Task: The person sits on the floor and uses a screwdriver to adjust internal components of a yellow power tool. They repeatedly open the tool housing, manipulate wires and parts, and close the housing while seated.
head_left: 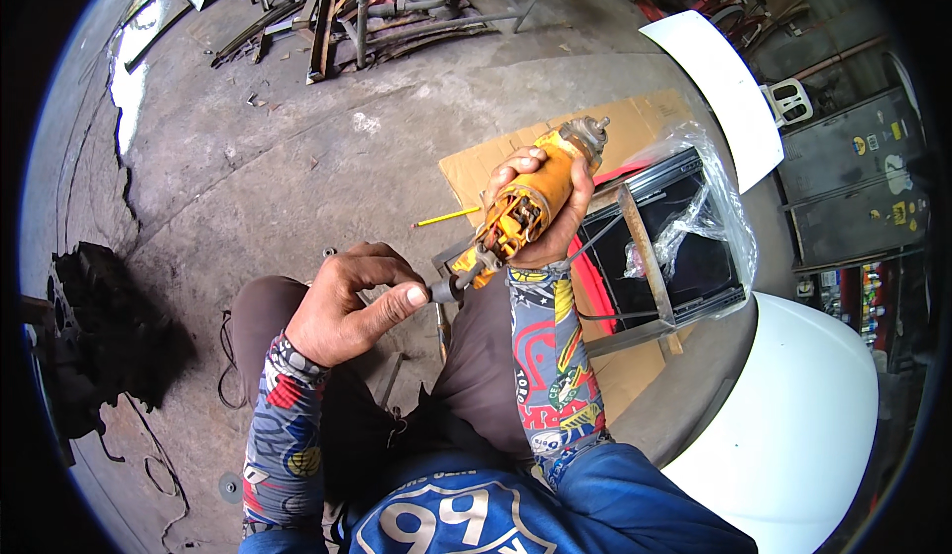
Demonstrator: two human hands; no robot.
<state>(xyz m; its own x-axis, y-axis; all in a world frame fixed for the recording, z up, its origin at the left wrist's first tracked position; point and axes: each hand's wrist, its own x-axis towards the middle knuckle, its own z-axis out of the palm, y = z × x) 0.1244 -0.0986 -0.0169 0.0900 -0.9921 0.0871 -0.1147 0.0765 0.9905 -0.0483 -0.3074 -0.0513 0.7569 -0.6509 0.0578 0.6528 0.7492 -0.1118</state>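
My right hand (555, 207) is wrapped round the orange body of a worn angle grinder (540, 195). Its metal head and spindle point away to the upper right. Toward me the rear end is uncovered, with wires and inner parts showing. My left hand (362, 301) has its fingers curled and its thumb against a dark grey cylindrical piece (446, 290). A thin metal shaft runs from that piece to the grinder's rear end. Whether the piece is a tool's handle or a grinder part, I cannot tell. The left fingertips are partly hidden.
Beyond the grinder lie flattened cardboard (476, 162) and a yellow pencil (446, 217). To the right is a plastic-wrapped dark panel (694, 256) with a metal frame, beside white curved panels (793, 425). A black engine block (104, 326) stands left. Scrap metal (397, 18) is piled far off.
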